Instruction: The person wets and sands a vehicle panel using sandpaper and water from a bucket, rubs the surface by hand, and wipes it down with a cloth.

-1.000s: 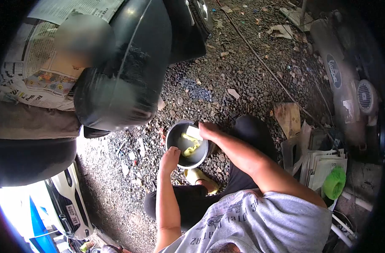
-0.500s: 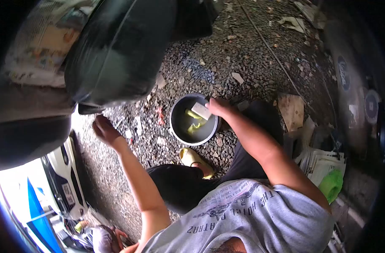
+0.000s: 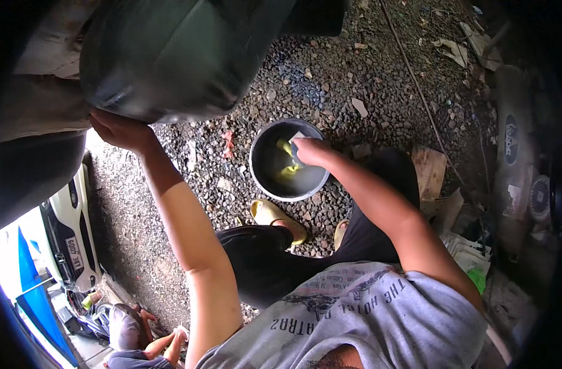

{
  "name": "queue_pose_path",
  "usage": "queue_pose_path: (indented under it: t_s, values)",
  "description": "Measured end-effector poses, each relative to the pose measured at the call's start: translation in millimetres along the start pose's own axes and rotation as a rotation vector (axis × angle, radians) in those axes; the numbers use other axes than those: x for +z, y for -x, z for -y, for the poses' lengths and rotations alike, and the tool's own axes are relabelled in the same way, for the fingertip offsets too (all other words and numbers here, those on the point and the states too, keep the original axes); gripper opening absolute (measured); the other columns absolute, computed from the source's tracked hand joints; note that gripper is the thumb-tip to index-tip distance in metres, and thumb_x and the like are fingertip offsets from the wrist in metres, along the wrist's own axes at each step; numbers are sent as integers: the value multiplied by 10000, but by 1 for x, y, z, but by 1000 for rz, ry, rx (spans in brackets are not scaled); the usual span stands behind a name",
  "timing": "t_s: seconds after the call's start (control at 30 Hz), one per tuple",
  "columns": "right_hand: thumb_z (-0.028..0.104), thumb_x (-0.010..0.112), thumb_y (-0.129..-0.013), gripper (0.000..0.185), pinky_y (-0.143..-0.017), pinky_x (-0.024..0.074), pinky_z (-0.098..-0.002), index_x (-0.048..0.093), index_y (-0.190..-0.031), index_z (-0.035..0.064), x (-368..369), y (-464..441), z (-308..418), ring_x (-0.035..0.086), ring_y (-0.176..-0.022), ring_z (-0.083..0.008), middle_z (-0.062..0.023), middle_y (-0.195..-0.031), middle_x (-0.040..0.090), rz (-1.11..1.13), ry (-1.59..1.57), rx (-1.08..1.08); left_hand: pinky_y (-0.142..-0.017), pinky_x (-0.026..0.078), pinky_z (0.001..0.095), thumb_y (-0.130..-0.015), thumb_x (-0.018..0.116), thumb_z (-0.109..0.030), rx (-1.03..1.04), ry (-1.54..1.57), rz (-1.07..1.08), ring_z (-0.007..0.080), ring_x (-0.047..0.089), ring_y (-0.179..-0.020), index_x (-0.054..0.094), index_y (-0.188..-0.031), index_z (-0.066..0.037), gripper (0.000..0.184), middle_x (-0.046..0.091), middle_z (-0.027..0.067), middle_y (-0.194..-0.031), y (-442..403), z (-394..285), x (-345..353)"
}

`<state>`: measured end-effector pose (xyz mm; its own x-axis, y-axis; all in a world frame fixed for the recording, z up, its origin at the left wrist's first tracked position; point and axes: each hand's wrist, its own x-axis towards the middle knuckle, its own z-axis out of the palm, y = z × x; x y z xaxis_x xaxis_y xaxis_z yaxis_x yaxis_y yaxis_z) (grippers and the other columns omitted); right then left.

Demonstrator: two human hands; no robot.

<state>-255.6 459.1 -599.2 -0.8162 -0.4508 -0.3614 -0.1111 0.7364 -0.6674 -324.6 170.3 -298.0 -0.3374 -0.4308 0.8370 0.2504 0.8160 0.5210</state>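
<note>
My right hand reaches into a round dark basin with a pale rim, its fingers closed on a small whitish rectangular pad. Cloudy water fills the basin, and yellow-green cloth or sponge-like pieces lie in it. At the upper left, my left hand is up against the lower edge of a large, glossy, dark curved panel. Its fingers look curled at that edge, and some are partly hidden there.
Gravel with scraps surrounds the basin. Yellow clogs are on my feet just below it. A cable runs along the ground, near a board. A white car and another person are at lower left.
My left hand has risen up and left to the dark panel's edge. My right hand has lowered the whitish pad further into the basin, and more of the pad is now covered.
</note>
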Motion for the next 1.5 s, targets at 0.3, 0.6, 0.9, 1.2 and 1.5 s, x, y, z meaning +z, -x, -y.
queue_pose_path:
  t_s: [0.3,0.6,0.9,1.2,1.5]
  values:
    - [186,463,-936,328,-822,565,-420,762,-1006,70,86,-36,-46,717,-996,-302,-173,-1100,730,93,375,186,-1003,458,450,-1040,473,-407,-84,84,-35,331,572,-1159,529,-1335,68,562,563,212,-1340,0,12,3]
    - [108,544,-880,185,-782,543,-498,619,-1014,6,-1,28,8,694,-921,-394,-240,-992,694,-165,-88,93,-1046,435,525,-827,755,-470,558,-570,-131,433,527,-1244,486,-1372,12,776,561,243,-1320,-8,71,-10]
    - [85,508,-883,400,-759,573,-360,546,-1276,26,-53,18,-73,644,-811,-231,-125,-1158,652,-348,-1052,255,-1002,454,546,-772,761,-531,577,-499,-50,438,552,-1195,473,-1350,4,839,547,246,-1298,-14,63,-9]
    - [264,534,-1023,553,-1064,396,-319,377,-1506,44,-97,6,11,506,-1276,-228,-167,-1414,512,-575,-1613,-138,-1100,418,526,-776,807,-451,391,-552,-11,406,454,-1341,385,-1461,13,929,472,231,-1429,-7,61,-10]
    - [315,483,-1016,742,-1248,72,-451,130,-1587,-2,-170,54,216,70,-1542,-385,-242,-1657,84,-1058,-656,-887,-1062,440,519,-796,798,-439,357,-297,-15,424,545,-1248,432,-1435,-4,856,530,236,-1371,-1,56,-7]
